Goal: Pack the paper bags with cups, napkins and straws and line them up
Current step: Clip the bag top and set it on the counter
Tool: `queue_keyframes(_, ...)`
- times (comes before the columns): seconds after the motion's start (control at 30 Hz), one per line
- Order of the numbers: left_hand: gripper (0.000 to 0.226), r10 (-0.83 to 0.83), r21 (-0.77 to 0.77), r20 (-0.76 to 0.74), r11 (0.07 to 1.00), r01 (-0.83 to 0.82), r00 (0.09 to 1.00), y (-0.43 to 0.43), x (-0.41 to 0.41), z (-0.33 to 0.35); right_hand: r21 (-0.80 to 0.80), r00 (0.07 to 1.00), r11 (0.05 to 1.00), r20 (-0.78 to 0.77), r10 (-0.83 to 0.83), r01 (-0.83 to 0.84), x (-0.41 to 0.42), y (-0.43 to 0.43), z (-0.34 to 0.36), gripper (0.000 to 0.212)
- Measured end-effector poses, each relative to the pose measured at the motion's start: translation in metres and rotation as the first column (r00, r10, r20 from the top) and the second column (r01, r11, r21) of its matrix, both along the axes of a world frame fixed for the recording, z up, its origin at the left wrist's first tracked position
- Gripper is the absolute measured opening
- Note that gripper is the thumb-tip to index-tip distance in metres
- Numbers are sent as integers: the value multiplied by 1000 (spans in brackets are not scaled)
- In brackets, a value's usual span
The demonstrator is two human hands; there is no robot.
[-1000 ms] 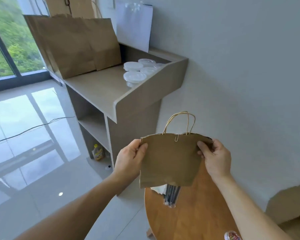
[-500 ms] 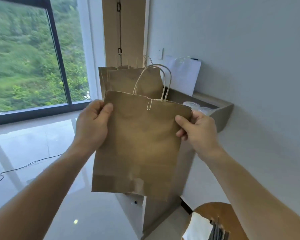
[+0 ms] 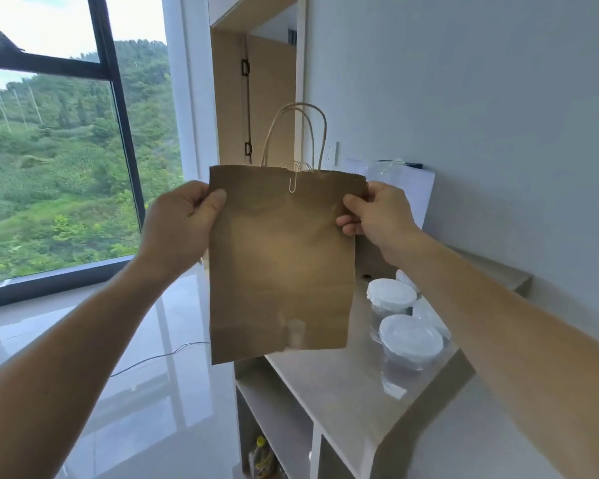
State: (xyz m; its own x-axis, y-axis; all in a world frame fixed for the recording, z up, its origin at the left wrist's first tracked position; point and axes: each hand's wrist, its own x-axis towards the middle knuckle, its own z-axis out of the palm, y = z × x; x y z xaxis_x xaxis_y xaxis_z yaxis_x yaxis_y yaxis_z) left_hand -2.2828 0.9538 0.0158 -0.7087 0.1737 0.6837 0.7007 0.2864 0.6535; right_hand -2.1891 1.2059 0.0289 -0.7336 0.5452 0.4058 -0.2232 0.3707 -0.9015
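Holding the paper bag up in the air, you have both hands on its upper side edges. The left hand has its thumb on the front face and its fingers curled behind the left edge. The right hand pinches the right edge just below the top corner. The bag hangs upright and flat, its bottom fold above the near end of the desk, not touching it. A paper clip sits on the top edge near the middle, and the twine handles stand up behind it.

Handling, as judged: thin brown paper, light, so it will flex and crease rather than resist. You cannot tell whether anything is inside, or whether the clip shuts the mouth. Take it by the side edges near the top, as now, or by the handles once loaded. The ragged top rim looks like the weak place, so don't pull your hands apart hard. It likely won't stand until the base is opened out.

Cups: clear with white lids, grouped on the desk right of the bag, near the wall. They are probably slick and easy to tip, so take them round the body, not the lid.

Surface and room: the desk top is pale grey and smooth. A bottle stands on the open shelves below. A white sheet leans on the wall behind the cups. The glossy tiled floor has a thin cable across it. A large window on the left shows a green hillside.
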Motion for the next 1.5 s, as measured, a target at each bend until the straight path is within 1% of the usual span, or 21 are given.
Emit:
queue_keyframes(0.07,29,-18,-69,-5,997,18,1000,21,-31,-6,-19,999,999,39,-35,36,-33,25,-4,10)
queue_keyframes(0.17,32,-71,-174,5,982,71,997,56,-76,-19,23,986,991,102,-130,128,-83,60,-15,15)
queue_keyframes(0.27,38,-116,-241,11,964,115,993,93,-115,-29,72,957,968,145,-250,241,-131,95,-26,22)
queue_keyframes(0.4,43,-180,-313,4,934,172,984,146,-159,-39,91,907,932,211,-364,352,-192,140,-39,23)
queue_keyframes(0.6,41,-227,-421,28,881,218,973,206,-216,-56,170,845,892,287,-452,420,-264,189,-55,21)
queue_keyframes(0.73,44,-249,-464,25,855,232,968,230,-234,-73,213,811,862,296,-505,459,-288,210,-69,18)
queue_keyframes(0.93,48,-279,-450,12,856,254,960,249,-237,-81,219,794,855,317,-518,471,-284,235,-80,15)
queue_keyframes(1.07,48,-299,-450,-2,852,266,954,251,-236,-86,173,801,851,289,-525,495,-274,235,-83,13)
queue_keyframes(1.13,47,-305,-434,23,855,284,952,251,-235,-91,148,803,848,273,-530,510,-266,228,-83,13)
queue_keyframes(1.2,42,-321,-405,57,858,316,945,252,-232,-97,140,808,853,275,-521,503,-252,216,-81,25)
queue_keyframes(1.23,34,-334,-392,58,859,329,941,252,-229,-97,152,808,856,286,-516,494,-242,208,-79,35)
queue_keyframes(1.27,22,-324,-399,47,861,315,945,251,-225,-96,175,802,858,303,-514,483,-231,200,-77,46)
queue_keyframes(1.3,18,-292,-412,11,870,270,956,250,-222,-94,208,796,858,322,-513,469,-217,191,-74,56)
queue_keyframes(1.37,57,-219,-436,-120,888,147,968,250,-213,-88,300,786,856,350,-509,421,-184,176,-68,68)
queue_keyframes(1.4,69,-194,-408,-195,907,100,961,249,-203,-84,361,779,846,359,-515,393,-166,169,-67,68)
queue_keyframes(1.43,73,-194,-383,-259,920,84,946,249,-190,-80,422,767,830,369,-526,366,-146,162,-65,67)
queue_keyframes(1.5,72,-245,-418,-323,903,94,914,251,-156,-74,495,743,805,390,-543,328,-103,147,-62,65)
